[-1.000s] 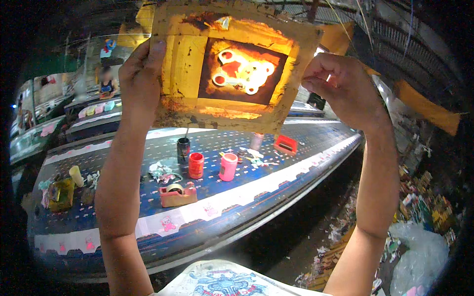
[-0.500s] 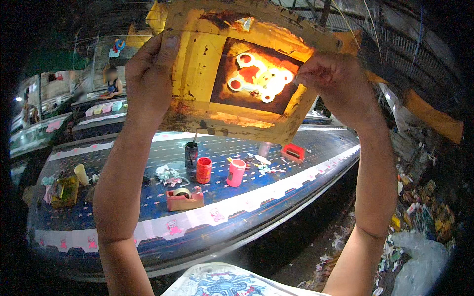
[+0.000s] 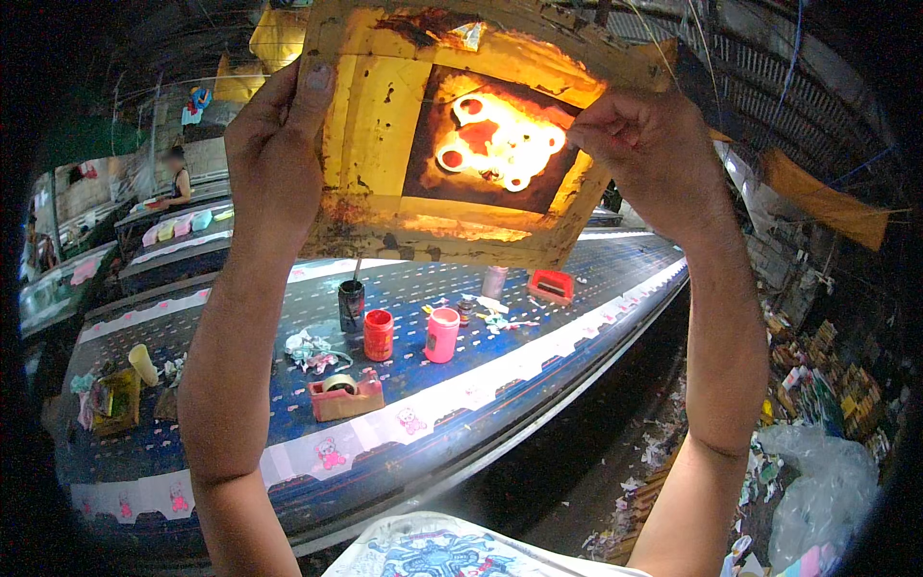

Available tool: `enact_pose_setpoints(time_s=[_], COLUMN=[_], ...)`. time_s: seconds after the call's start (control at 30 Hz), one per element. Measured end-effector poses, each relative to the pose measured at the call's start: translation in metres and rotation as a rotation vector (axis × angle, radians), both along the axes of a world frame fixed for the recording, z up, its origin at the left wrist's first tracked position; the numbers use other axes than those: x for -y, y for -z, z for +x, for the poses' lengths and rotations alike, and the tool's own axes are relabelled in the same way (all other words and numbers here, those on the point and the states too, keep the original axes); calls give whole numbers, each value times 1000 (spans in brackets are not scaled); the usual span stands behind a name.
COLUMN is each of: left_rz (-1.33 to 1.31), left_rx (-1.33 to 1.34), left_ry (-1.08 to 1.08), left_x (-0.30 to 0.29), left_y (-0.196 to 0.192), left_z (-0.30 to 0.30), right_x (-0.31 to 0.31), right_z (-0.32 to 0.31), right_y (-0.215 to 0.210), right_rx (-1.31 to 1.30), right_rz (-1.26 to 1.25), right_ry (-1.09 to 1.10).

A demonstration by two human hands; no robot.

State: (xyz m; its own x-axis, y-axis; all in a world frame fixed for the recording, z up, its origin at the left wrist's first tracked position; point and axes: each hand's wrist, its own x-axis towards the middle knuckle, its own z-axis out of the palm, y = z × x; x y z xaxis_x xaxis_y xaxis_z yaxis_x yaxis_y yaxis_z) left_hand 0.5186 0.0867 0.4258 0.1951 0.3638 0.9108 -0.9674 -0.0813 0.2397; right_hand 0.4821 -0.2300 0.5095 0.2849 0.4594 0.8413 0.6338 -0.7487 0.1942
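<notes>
A stained, yellow-brown screen-printing frame (image 3: 377, 115) is held up before me, tilted, with light glowing through its bear-shaped open area. My left hand (image 3: 279, 154) is closed on its left edge, the thumb lying along the near face. Against the right side of the dark inner panel, my right hand (image 3: 642, 144) has its fingertips pinched together close to the mesh. Whatever small thing may be between those fingertips is too small to make out.
Below is a long blue printing table (image 3: 596, 264) with strips of pink bear prints (image 3: 332, 452). On it stand a red jar (image 3: 379, 337), a pink jar (image 3: 442, 337), a dark jar (image 3: 352, 308) and a tape dispenser (image 3: 346, 396). Scraps litter the floor at right; another person (image 3: 178, 183) sits far left.
The frame and both hands have shifted slightly left in view, along with the table and its jars. My right fingertips stay pinched near the panel's right side.
</notes>
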Motion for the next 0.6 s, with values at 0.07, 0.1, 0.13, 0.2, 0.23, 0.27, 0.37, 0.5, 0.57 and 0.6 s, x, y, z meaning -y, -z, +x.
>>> enact_pose_setpoints(time_s=[0.07,0.1,0.13,0.2,0.23,0.27,0.37,0.5,0.57,0.6], left_rz=[-3,-4,8,33,24,15,14,2,18,26], left_rx=[-4,-6,8,36,44,52,63,58,59,59], left_ry=[12,16,13,6,29,52,80,27,22,19], left_x=[0,0,-1,-6,-6,-5,-7,-10,-10,-11], left_y=[1,1,1,1,1,1,1,0,-1,-1], left_z=[-1,-1,-1,-1,-1,-2,-5,-9,-12,-14], right_x=[0,-1,-2,-3,-3,-3,-9,-4,-5,-5], right_z=[2,3,3,5,7,8,1,15,16,15], right_y=[1,1,1,1,1,1,3,0,0,0], right_rx=[-9,7,22,42,45,49,61,46,24,19], right_rz=[4,6,8,2,-7,-16,18,21,50,59], right_ry=[5,9,14,12,7,2,8,-76,-92,-90])
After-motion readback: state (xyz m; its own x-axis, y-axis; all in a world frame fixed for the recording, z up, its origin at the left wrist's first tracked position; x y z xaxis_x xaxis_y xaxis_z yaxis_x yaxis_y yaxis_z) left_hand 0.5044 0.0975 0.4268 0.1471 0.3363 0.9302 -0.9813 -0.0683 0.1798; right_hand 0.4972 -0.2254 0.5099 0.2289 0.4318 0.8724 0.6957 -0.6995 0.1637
